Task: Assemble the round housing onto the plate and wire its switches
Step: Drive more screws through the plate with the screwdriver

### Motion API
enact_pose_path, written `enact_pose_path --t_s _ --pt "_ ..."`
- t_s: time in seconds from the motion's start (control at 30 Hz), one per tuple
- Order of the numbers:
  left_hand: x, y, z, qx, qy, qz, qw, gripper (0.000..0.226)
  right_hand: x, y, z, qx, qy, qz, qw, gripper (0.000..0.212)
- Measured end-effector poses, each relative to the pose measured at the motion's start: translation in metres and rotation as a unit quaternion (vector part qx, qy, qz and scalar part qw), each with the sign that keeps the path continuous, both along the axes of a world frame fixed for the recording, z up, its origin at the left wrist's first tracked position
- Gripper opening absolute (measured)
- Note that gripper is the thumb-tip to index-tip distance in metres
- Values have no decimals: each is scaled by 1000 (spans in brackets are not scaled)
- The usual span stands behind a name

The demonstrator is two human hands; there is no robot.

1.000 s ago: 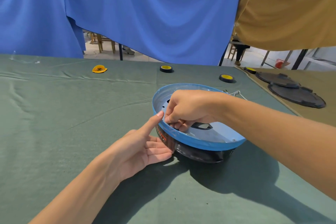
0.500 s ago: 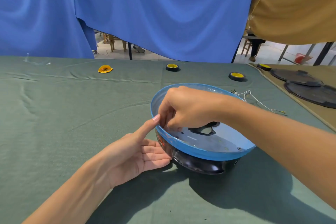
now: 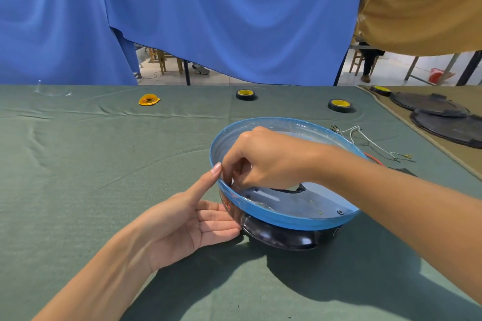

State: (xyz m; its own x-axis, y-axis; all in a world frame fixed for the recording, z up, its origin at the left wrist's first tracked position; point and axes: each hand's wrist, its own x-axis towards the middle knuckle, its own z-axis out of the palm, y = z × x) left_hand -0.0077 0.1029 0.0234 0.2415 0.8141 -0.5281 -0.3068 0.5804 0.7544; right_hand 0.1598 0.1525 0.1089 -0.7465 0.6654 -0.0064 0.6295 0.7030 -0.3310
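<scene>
Round housing (image 3: pixel 281 238) at centre-right of table, under blue plate (image 3: pixel 300 224). Right hand (image 3: pixel 263 161) dipped lower since a second ago, fingers curled at near-left inner wall; contents cannot be told. Left hand (image 3: pixel 187 224) unchanged: flat, one digit on rim. Probably fastening.

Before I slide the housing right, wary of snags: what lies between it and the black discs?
Loose white wires lie on the green cloth between the housing and the black discs, as the head view shows.

Green-cloth table (image 3: pixel 78 190) holds round housing (image 3: pixel 287 236), 2 tape rolls (image 3: pixel 245 94) (image 3: pixel 339 105), orange scrap (image 3: pixel 148 99) & wires (image 3: pixel 370 141), w/ black discs (image 3: pixel 448 125) on tan cloth (image 3: pixel 391 112) at rt.
</scene>
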Motion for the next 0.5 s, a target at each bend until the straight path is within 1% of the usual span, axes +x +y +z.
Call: enact_pose_path --t_s 0.1,0.13,0.2,0.23,0.27,0.33,0.43,0.5 --pt "1 0 2 -1 0 -3 1000 97 -1 -2 -4 33 -2 10 999 8" --pt "2 -1 2 -1 1 -3 1000 96 -3 -2 -5 51 -12 12 999 11" --pt "1 -2 3 -2 0 -4 1000 97 -4 -3 -5 79 -25 13 996 25" --pt "1 -2 2 -3 -1 -3 1000 96 -4 -3 -5 85 -31 14 996 27" --pt "1 -1 2 -3 -2 -3 1000 95 -3 -3 -3 83 -33 15 996 23" --pt "2 -1 2 -3 -6 -3 1000 94 0 -4 0 64 -24 18 997 9" --pt "2 -1 2 -1 -7 -3 1000 94 -1 -5 -1 52 -11 28 998 12" --pt "2 -1 1 -1 -2 -2 1000 96 -2 -4 -5 76 -11 23 997 16"
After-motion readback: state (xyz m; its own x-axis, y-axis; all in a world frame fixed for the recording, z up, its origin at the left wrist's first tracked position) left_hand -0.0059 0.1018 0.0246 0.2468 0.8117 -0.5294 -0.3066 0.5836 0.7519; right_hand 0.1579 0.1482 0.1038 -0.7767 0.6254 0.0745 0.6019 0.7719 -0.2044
